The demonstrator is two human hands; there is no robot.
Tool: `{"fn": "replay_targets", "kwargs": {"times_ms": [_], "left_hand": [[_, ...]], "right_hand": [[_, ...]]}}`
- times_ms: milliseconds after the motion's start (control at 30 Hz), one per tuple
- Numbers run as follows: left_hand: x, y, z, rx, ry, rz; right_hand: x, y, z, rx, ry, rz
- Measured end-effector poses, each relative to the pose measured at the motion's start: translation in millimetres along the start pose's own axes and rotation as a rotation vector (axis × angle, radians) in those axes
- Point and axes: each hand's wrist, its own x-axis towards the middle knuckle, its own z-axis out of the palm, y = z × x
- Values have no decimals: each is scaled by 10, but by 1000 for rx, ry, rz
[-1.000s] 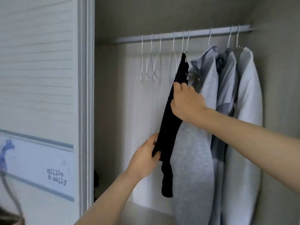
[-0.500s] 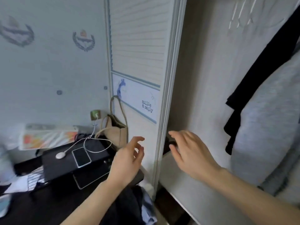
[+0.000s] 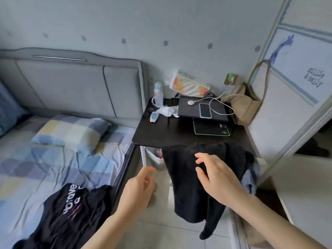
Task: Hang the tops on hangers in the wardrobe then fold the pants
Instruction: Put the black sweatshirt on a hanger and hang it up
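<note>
Your right hand (image 3: 217, 174) hangs in front of the black fleece garment (image 3: 195, 178), fingers spread and loose, gripping nothing; whether the fingertips touch the fabric, you can't tell. Your left hand (image 3: 138, 191) floats just left of that garment, over the floor tiles, fingers relaxed and lightly curled, empty too. The black fleece garment drapes off the near edge of the desk (image 3: 161, 133), one leg or sleeve dangling low toward the floor. A blue-grey piece of clothing (image 3: 251, 178) peeks out from behind it on the right. Left of the desk, on the bed (image 3: 53, 159), lies a black top with white lettering (image 3: 70, 212), crumpled at the mattress edge, with a checked pillow (image 3: 71, 130) further up. On the desk: a closed laptop (image 3: 190, 110) with a phone (image 3: 204, 110) and a white charging cable (image 3: 215, 101) on it, and a tan bag (image 3: 246, 106) at the right end, against the wardrobe door (image 3: 291, 83).
</note>
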Motion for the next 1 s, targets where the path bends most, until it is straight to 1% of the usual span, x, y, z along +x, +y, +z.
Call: {"fn": "replay_targets", "kwargs": {"times_ms": [67,133,167,267,433,567,667,733,800,900,1000], "left_hand": [[-356,-375,-257,49,49,-107],[-612,-672,-405,66,81,-206],[-771,-877,-530,67,110,-288],[-1057,-1458,-774,42,180,-460],[-1320,-2544,-1264,47,175,-800],[-1359,-3465,-1772,93,119,-988],[-1291,-4146,-2058,105,60,-1055],[-1236,-4522,-2202,169,-16,-1054],[-1162,-5044,-2311,217,-108,-1065],[-1044,-5640,-2370,270,-225,-1072],[-894,-6176,-2296,190,-188,-1118]], "right_hand": [[66,-305,352,54,-122,-74],[124,-541,604,107,-202,-103],[184,-738,798,143,-241,-139],[350,-1166,1272,211,-366,-189],[656,-1864,2226,278,-568,-175],[919,-2421,3114,245,-708,-123],[1119,-2709,3802,215,-831,-66],[1224,-2851,4213,190,-898,-37],[1325,-3003,4764,155,-964,-15],[1399,-3175,5423,117,-1029,12],[1427,-3300,6076,113,-1090,13]]}}
